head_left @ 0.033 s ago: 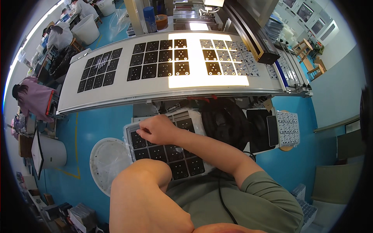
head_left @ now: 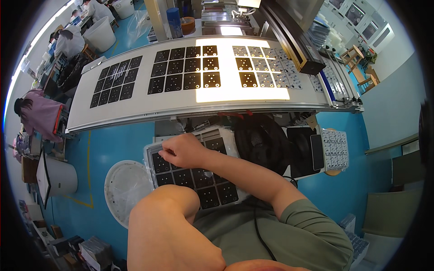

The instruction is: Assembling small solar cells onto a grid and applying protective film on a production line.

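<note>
My right arm reaches across to the left, and my right hand (head_left: 182, 151) rests over the upper left part of a stack of sheets (head_left: 184, 179) in clear plastic film. Black square panels with small holes cover the top sheet in a grid. The fingers of that hand are curled in; whatever they may hold is hidden. My bent left arm (head_left: 169, 226) comes up from the lower edge, in front of the sheet's lower left corner. No left hand shows.
Ahead runs a long white conveyor table (head_left: 135, 106) bearing grids of black panels under a bright light. A round white tub (head_left: 129, 189) stands left of the stack. On the right lie a dark phone-like slab (head_left: 317, 152) and a grid of pale panels (head_left: 335, 149). Co-workers sit far left.
</note>
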Demonstrator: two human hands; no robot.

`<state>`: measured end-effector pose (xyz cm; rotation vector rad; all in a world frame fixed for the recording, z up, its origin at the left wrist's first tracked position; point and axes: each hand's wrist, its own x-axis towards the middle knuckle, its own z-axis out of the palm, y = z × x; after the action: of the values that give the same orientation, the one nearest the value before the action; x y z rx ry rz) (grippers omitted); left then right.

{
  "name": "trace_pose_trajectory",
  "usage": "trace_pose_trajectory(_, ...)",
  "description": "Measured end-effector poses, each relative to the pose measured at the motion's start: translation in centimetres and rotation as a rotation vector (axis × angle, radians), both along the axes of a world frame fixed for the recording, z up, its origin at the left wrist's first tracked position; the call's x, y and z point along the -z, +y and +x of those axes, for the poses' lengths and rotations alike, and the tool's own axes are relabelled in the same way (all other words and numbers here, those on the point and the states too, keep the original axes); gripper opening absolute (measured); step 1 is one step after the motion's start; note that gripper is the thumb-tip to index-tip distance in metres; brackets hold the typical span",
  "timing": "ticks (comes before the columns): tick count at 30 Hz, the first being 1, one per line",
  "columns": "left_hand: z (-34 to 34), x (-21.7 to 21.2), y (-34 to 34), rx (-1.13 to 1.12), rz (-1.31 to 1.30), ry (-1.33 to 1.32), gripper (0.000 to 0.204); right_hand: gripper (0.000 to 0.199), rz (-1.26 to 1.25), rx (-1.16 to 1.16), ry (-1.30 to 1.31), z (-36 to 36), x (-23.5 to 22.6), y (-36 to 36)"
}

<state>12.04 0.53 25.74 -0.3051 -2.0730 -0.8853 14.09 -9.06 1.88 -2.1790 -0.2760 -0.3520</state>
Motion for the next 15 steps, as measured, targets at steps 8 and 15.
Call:
trace_pose_trajectory(8,-0.1,-0.4,-0.3,-0.037,-0.038,0.052,0.017,0.032,-0.005,0.001,-0.001,0.0,0.1,0.0)
trace_pose_trajectory(15,0.1,-0.4,-0.2,-0.046,-0.058,-0.006,0.018,0.033,0.003,-0.003,0.003,0.0,-0.1,0.0)
